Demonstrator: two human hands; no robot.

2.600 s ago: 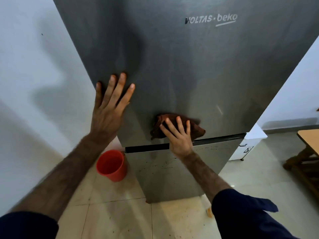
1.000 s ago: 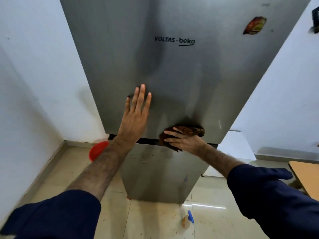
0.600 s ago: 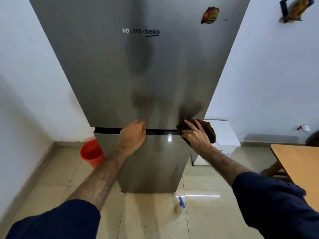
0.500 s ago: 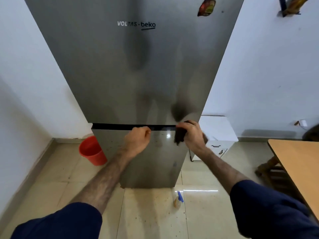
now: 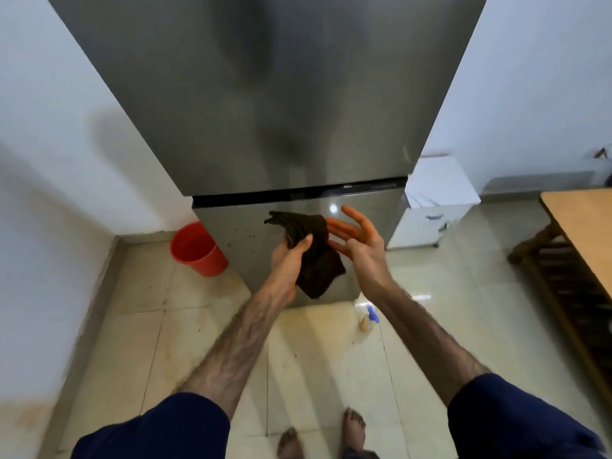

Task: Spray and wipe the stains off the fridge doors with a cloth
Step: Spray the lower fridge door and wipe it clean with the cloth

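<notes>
A tall steel fridge stands ahead, with its upper door (image 5: 265, 94) above a dark gap and its lower door (image 5: 238, 233) speckled with small dark spots. In front of the lower door my left hand (image 5: 289, 263) grips a dark brown cloth (image 5: 314, 256), which hangs down from it. My right hand (image 5: 356, 241) is open beside the cloth, palm up and fingers spread, touching its right edge. A spray bottle (image 5: 367, 318) with a blue nozzle stands on the floor at the fridge's front right corner.
A red bucket (image 5: 197, 250) sits on the tiled floor left of the fridge. A white cabinet (image 5: 437, 200) stands to its right, and a wooden table (image 5: 583, 233) fills the right edge. White walls close in on both sides. My bare feet (image 5: 354, 429) show below.
Both hands have come off the fridge. The cloth passed from my right hand to my left, and my right hand opened. My view tilted down toward the lower door and floor.
</notes>
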